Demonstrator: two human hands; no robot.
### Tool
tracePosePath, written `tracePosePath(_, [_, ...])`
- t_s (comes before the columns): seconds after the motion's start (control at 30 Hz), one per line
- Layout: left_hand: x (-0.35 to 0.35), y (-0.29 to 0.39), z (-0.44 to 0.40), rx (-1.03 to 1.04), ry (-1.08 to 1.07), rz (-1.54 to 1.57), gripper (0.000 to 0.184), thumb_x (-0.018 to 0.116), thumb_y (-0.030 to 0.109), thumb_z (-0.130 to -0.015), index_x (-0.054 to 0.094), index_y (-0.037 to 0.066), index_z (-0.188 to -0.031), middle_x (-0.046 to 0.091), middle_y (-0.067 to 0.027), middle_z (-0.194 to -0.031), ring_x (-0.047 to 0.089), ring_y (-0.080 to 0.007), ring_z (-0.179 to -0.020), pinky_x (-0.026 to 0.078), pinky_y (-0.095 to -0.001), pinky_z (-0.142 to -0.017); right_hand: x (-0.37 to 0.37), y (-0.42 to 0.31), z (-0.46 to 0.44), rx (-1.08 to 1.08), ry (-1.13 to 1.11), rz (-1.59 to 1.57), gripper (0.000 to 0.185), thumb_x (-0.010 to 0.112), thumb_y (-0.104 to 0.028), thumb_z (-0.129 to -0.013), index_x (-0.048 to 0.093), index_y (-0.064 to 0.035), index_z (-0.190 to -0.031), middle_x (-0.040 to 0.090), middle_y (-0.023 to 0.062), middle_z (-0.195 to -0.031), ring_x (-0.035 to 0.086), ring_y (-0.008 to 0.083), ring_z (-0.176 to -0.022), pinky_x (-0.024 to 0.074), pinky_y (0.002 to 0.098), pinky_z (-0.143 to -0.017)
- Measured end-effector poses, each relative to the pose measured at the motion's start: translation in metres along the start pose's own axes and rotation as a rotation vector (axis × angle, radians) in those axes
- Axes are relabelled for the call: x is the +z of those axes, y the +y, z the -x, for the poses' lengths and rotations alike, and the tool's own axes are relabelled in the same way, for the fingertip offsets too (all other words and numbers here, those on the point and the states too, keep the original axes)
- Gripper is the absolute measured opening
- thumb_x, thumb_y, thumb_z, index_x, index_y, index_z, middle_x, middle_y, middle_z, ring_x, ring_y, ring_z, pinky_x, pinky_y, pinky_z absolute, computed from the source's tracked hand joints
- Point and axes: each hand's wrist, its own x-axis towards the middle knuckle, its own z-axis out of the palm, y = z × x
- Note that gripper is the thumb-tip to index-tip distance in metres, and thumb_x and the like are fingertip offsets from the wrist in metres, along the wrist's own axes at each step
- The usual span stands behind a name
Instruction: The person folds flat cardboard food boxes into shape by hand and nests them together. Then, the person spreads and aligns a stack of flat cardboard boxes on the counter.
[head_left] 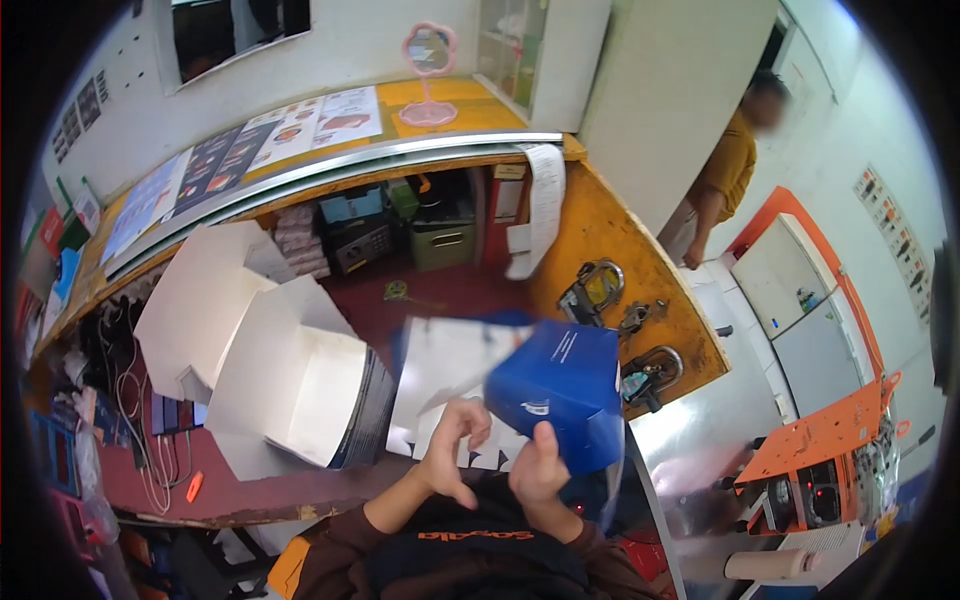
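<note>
My right hand (540, 468) is at the lower corner of a blue cardboard box (562, 385), its thumb up against the panel and its fingers closed by the edge. The box is tilted, with small white print on its sides. White inner flaps (455, 365) spread to its left, partly blurred. My left hand (452, 450) is in front of these flaps, fingers curved and thumb apart, with nothing visible between them. To the left, opened boxes with white insides (325, 385) are stacked into each other on the dark red desktop (240, 490).
Padlocks (655, 375) hang on the yellow wooden side panel (590, 225). Cables (150, 460) and an orange cutter (194, 487) lie at left. A pink mirror (428, 60) stands on the upper counter. At right are an orange machine (810, 460) and a person in a yellow shirt (730, 165).
</note>
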Motion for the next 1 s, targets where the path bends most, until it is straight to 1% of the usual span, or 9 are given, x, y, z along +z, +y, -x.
tracePosePath(0.03, [0.001,-0.005,-0.004,0.216,-0.109,-0.164,0.029,0.061,0.017,-0.076,0.035,0.009,-0.085,0.033,0.0009,-0.074,0.03,-0.0057,-0.063,0.029,-0.0203,-0.051,0.003,0.001,0.002,-0.029,0.024,0.056,0.037,0.053,-0.001,-0.078,0.043,0.0011,-0.114,0.05,0.0095,-0.109,0.048,0.0198,-0.1,0.0361,0.0328,-0.089])
tracePosePath(0.13, [0.008,-0.019,-0.011,0.147,0.522,-0.234,0.038,0.067,0.019,-0.075,0.04,0.006,-0.098,0.041,0.0003,-0.078,0.036,-0.0057,-0.065,0.033,-0.0196,-0.055,0.005,0.001,0.003,-0.102,-0.039,0.134,0.025,0.053,0.0,-0.08,0.05,0.0026,-0.105,0.056,0.0088,-0.1,0.054,0.0171,-0.09,0.0416,0.0294,-0.082])
tracePosePath(0.23, [0.018,-0.013,-0.007,-0.232,0.417,0.208,0.026,0.059,0.021,-0.083,0.048,0.004,-0.099,0.053,-0.0025,-0.085,0.047,-0.0071,-0.071,0.038,-0.0202,-0.057,-0.003,0.003,0.003,-0.069,-0.228,0.449,0.023,0.053,0.001,-0.081,0.052,0.0035,-0.103,0.059,0.0083,-0.096,0.056,0.0157,-0.085,0.0438,0.0271,-0.077])
tracePosePath(0.37, [0.014,-0.003,-0.011,-0.065,0.453,0.347,0.016,0.049,0.016,-0.088,0.053,0.004,-0.099,0.059,-0.0044,-0.085,0.053,-0.0107,-0.064,0.041,-0.024,-0.051,0.001,0.007,-0.009,-0.003,0.018,0.08,0.029,0.052,-0.001,-0.081,0.048,0.0036,-0.109,0.054,0.0074,-0.1,0.049,0.0136,-0.097,0.0381,0.0289,-0.087])
tracePosePath(0.4, [0.008,0.001,-0.012,-0.049,0.539,0.303,0.017,0.049,0.016,-0.088,0.053,0.004,-0.099,0.059,-0.005,-0.083,0.053,-0.0115,-0.059,0.04,-0.025,-0.047,-0.001,0.002,-0.022,0.141,0.113,-0.11,0.029,0.053,-0.008,-0.081,0.05,-0.0036,-0.109,0.054,0.0061,-0.103,0.047,0.0157,-0.102,0.031,0.0303,-0.095])
tracePosePath(0.53, [-0.029,0.018,-0.007,0.107,0.546,-0.012,0.015,0.053,0.013,-0.085,0.052,0.005,-0.097,0.059,-0.0059,-0.081,0.053,-0.0129,-0.06,0.041,-0.0238,-0.048,-0.061,-0.017,-0.075,0.587,-0.55,-0.484,0.028,0.054,-0.016,-0.083,0.05,-0.0056,-0.108,0.054,0.0051,-0.098,0.051,0.0189,-0.094,0.0429,0.0315,-0.074])
tracePosePath(0.6, [-0.035,0.021,-0.005,0.116,0.342,-0.166,0.012,0.059,0.009,-0.08,0.056,0.002,-0.09,0.06,-0.0077,-0.081,0.055,-0.0155,-0.059,0.044,-0.0254,-0.049,-0.047,-0.034,-0.075,0.544,-0.335,-0.008,0.034,0.059,-0.02,-0.081,0.049,-0.0037,-0.108,0.055,0.0049,-0.096,0.053,0.0192,-0.086,0.0426,0.0314,-0.062])
tracePosePath(0.83, [-0.019,0.013,0.001,0.047,0.428,-0.391,0.007,0.058,0.003,-0.079,0.057,-0.001,-0.085,0.06,-0.0068,-0.076,0.057,-0.0157,-0.057,0.046,-0.0257,-0.051,-0.029,-0.016,-0.064,0.45,-0.301,0.033,0.028,0.062,-0.009,-0.078,0.054,-0.0002,-0.103,0.059,0.0057,-0.094,0.057,0.0146,-0.08,0.0465,0.029,-0.067])
tracePosePath(1.0, [-0.036,0.005,0.013,0.199,0.298,-0.993,0.008,0.057,0.002,-0.08,0.056,-0.003,-0.086,0.061,-0.0078,-0.072,0.059,-0.0127,-0.065,0.046,-0.0239,-0.064,-0.05,-0.017,-0.084,0.955,-0.505,-0.801,0.025,0.058,-0.006,-0.079,0.052,-0.0014,-0.104,0.059,0.0058,-0.091,0.057,0.0149,-0.082,0.0443,0.0283,-0.075])
